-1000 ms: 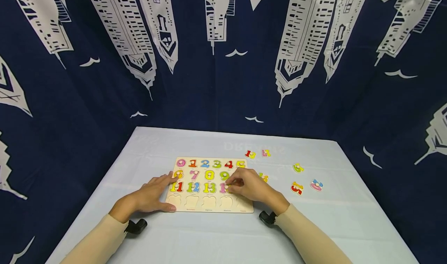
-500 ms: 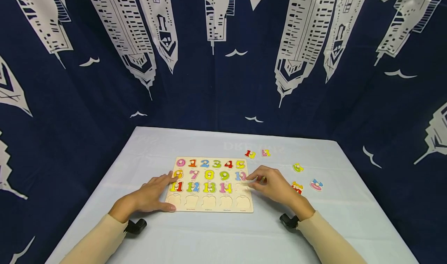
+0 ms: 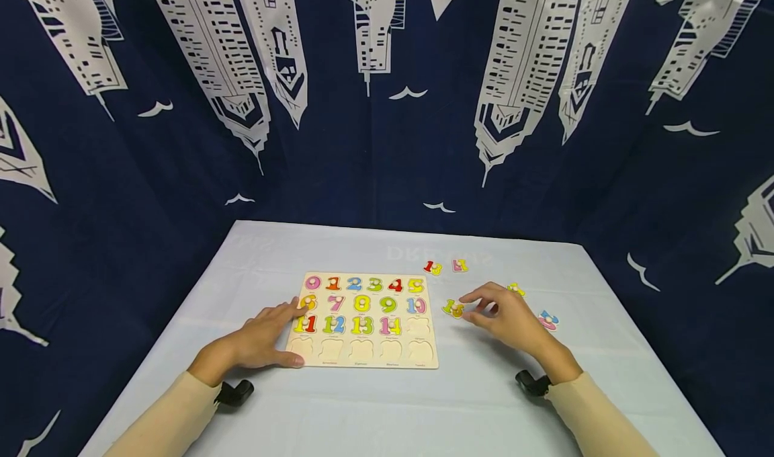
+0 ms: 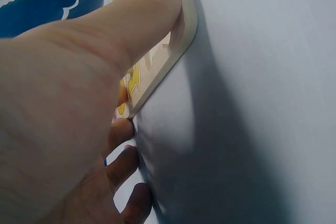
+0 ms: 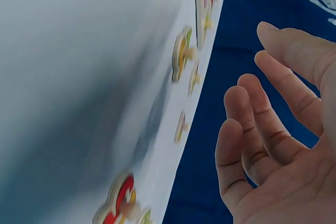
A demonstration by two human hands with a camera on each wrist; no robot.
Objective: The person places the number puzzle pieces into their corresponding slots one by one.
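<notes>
While both hands [image 3: 265, 339] [image 3: 510, 317] are loosely spread, the number board [image 3: 377, 324] reads 0 through 14.

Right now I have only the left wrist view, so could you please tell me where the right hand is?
Observer: The head view shows the right hand to the right of the board, its fingertips next to a green and orange piece.
Operator: Thank you; is that hand holding a piece?
Observer: No, the right wrist view shows nothing between its thumb and fingers.
Operator: Could you also tell me whether any recess outside my view is unfilled?
Observer: Yes, in the head view the recess just right of the 14 has no piece in it.
</notes>
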